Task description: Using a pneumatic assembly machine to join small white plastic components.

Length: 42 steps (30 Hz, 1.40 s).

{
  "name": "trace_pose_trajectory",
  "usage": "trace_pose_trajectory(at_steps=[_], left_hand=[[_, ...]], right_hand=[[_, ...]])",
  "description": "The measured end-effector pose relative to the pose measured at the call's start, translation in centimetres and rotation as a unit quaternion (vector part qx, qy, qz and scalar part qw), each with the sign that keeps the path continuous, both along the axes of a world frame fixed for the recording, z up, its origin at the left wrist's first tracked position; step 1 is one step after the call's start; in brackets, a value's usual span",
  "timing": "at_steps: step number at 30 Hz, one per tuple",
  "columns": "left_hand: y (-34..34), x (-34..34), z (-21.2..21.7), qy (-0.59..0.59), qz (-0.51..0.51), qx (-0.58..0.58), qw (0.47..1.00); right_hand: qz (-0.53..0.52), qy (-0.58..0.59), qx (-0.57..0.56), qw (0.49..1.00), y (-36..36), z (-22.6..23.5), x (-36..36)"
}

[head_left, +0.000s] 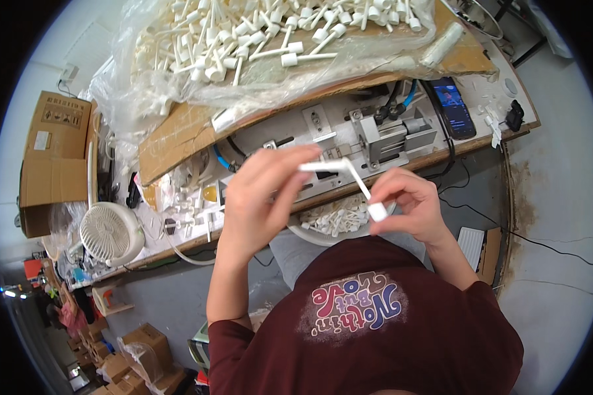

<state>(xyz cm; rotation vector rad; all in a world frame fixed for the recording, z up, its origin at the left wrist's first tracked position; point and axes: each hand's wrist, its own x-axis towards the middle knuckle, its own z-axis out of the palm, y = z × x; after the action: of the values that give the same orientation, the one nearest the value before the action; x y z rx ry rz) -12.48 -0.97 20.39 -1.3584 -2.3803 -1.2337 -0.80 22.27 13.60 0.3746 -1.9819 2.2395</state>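
Note:
My left hand (260,197) pinches one end of a white plastic stem piece (333,166) between thumb and fingers. My right hand (408,201) grips the capped end of a second white stem (375,209) that slants up to meet the first. Both pieces are held above a white bowl (310,235) filled with several similar white parts, in front of a small metal press fixture (375,135) on the workbench.
A clear plastic bag heaped with white stem parts (263,39) lies on cardboard at the back. A phone (453,106) rests at the right of the bench, a small white fan (112,232) at the left. Cardboard boxes (53,158) stand on the floor to the left.

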Motion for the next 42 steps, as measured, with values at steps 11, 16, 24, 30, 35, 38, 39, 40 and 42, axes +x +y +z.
trace_pose_trajectory(at_steps=[11,16,24,30,35,38,39,40,42], left_hand=[[-1.5,3.8,-2.0,-0.266,0.116,0.299,0.909],[-1.7,4.2,-2.9,-0.287,0.064,0.292,0.91],[-1.0,4.3,-3.3,-0.254,0.079,0.215,0.94],[-0.9,5.3,-3.8,-0.322,0.108,0.265,0.903],[-1.7,4.8,-4.4,-0.169,0.116,0.166,0.965],[-1.5,5.4,-4.2,-0.157,0.131,0.147,0.968],[-1.4,5.5,-4.2,-0.147,0.134,0.13,0.971],[-1.3,5.7,-4.2,-0.137,0.137,0.114,0.975],[-0.9,6.0,-5.0,-0.122,0.144,0.1,0.977]], right_hand=[[-0.151,0.238,0.532,0.798,-4.5,-4.3,-3.0],[-0.15,0.256,0.585,0.754,-4.9,-4.0,-4.3],[-0.134,0.235,0.58,0.769,-4.6,-3.4,-4.5],[-0.139,0.239,0.606,0.746,-5.3,-3.0,-4.6],[-0.144,0.237,0.613,0.739,-5.3,-3.4,-4.7],[-0.15,0.247,0.6,0.746,-5.1,-3.6,-4.6],[-0.153,0.249,0.598,0.746,-5.1,-3.7,-4.5],[-0.156,0.251,0.596,0.747,-5.0,-3.7,-4.4],[-0.153,0.25,0.582,0.758,-4.7,-3.9,-4.1]])
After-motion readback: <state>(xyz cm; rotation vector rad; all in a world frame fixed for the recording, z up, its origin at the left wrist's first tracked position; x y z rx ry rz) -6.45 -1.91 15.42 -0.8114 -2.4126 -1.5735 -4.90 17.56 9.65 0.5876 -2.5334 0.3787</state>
